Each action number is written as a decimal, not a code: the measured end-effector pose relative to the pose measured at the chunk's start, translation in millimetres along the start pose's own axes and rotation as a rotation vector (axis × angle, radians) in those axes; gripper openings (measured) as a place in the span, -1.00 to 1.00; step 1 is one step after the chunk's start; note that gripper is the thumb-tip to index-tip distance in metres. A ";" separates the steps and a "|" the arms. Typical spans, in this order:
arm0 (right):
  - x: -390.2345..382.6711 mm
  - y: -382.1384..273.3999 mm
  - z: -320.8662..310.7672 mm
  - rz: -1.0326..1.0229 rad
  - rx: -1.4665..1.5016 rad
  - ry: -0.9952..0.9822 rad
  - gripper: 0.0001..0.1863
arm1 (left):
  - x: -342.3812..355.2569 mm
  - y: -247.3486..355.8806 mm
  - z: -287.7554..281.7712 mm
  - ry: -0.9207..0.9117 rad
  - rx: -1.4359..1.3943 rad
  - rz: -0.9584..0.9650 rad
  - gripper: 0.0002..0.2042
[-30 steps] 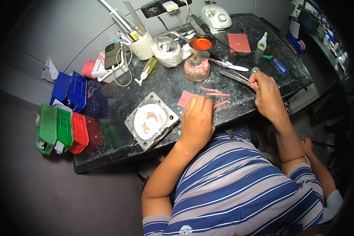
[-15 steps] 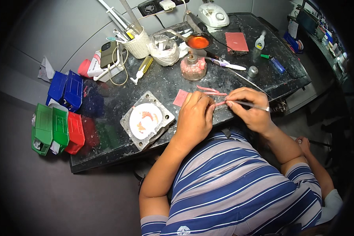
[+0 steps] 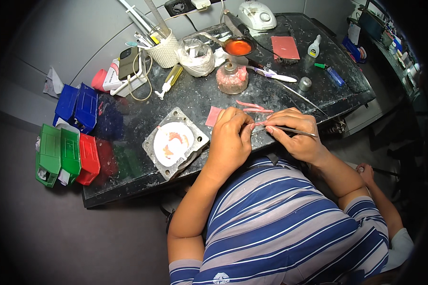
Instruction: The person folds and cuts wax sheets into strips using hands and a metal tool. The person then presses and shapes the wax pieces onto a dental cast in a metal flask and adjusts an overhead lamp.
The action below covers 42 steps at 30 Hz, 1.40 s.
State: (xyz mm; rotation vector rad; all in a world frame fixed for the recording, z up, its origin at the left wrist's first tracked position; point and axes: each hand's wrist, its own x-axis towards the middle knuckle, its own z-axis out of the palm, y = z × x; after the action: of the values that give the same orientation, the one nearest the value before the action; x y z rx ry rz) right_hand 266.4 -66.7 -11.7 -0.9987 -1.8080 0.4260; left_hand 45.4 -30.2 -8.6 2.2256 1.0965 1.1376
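My left hand [image 3: 229, 141] is closed, pinching a thin pink wax strip [image 3: 259, 124] between thumb and fingertips above the bench's front edge. In my right hand [image 3: 297, 135] is a slim metal carving tool [image 3: 297, 130], held like a pen, its tip end close to the strip. The tip itself is too small to make out. Just beyond the hands lie more pink wax strips [image 3: 252, 106]. A flat piece of pink wax sheet [image 3: 212, 116] is partly behind my left hand. Left of it sits a metal flask half [image 3: 200, 138] filled with white plaster [image 3: 162, 146] bearing pinkish patches.
Behind the hands stand a glass burner [image 3: 232, 83] and a pan of orange molten wax [image 3: 238, 46]. A knife with a white handle [image 3: 283, 78], a metal cap [image 3: 305, 84] and a long thin tool [image 3: 302, 97] lie right. Coloured bins [image 3: 71, 152] hang at the left edge.
My right hand has shifted slightly left, and the tool's handle has tipped lower. The strip between my hands has moved a little left. The whole view has shifted slightly.
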 end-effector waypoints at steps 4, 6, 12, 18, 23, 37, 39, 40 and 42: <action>3.1 -0.8 -1.6 0.000 -0.024 -0.022 -0.86 | 1.7 0.6 -1.2 -0.012 -0.015 -0.013 -0.91; 4.6 -0.8 -3.6 0.002 -0.022 -0.049 -0.86 | 1.3 -0.9 -0.9 -0.006 -0.026 -0.006 -0.91; 5.0 2.8 -10.4 -0.033 -0.016 -0.074 -0.86 | 0.2 1.2 0.6 0.006 -0.004 0.023 -0.93; 3.2 -0.2 -21.7 0.018 0.006 -0.169 -0.84 | -1.7 -3.5 2.8 0.017 0.003 0.040 -0.92; 1.3 13.9 -28.2 0.215 0.292 0.007 -0.85 | -1.7 -2.3 6.5 0.044 0.017 0.047 -0.83; 19.3 -15.3 -38.3 0.098 -0.621 -0.067 -0.79 | -21.2 22.8 -68.2 0.238 0.309 0.299 -0.84; 20.0 -16.7 -25.8 0.000 -0.350 -0.164 -0.79 | -23.8 7.7 -108.9 0.264 0.362 0.230 -0.88; 17.9 -17.7 -18.5 -0.009 -0.350 -0.174 -0.81 | -27.5 -6.1 -124.7 0.274 0.355 0.132 -0.87; 16.7 -12.2 -9.3 -0.017 -0.345 -0.187 -0.82 | -36.9 -25.9 -149.1 0.262 0.406 -0.031 -0.81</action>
State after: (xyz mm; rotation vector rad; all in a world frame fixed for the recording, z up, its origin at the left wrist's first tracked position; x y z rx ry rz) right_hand 266.3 -62.2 10.5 -1.2091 -2.1047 0.2036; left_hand -100.8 -42.9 43.5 2.3885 1.5850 1.3170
